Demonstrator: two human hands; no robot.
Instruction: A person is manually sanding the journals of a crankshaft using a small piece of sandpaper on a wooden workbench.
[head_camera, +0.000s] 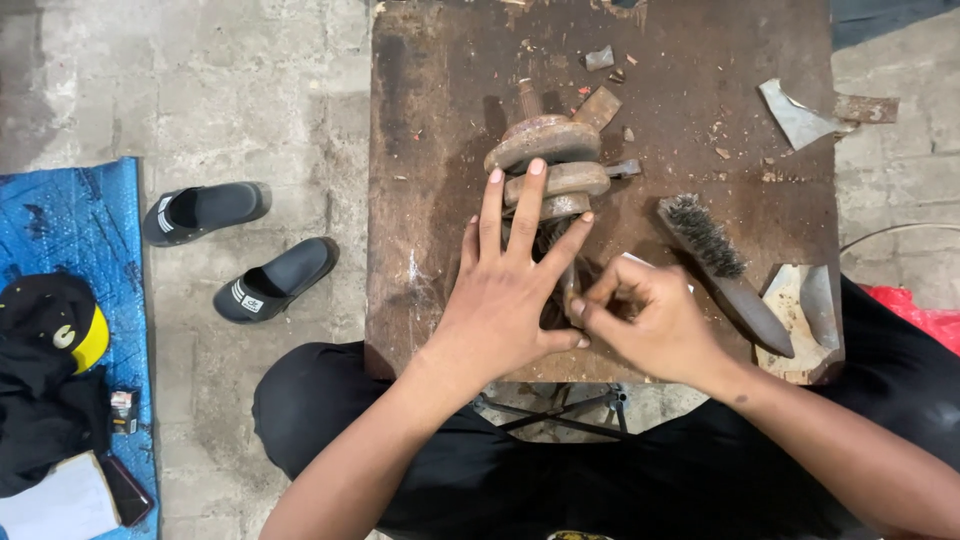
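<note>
Rusty coil spring (548, 170) lengthwise away from person, left hand (505, 290) splayed flat on it, right hand (650, 318) fingers pinching its near end

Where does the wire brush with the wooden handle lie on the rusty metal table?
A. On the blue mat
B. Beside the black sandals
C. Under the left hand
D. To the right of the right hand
D: the wire brush with the wooden handle lies slanted on the rusty metal table, just right of the right hand.
</note>
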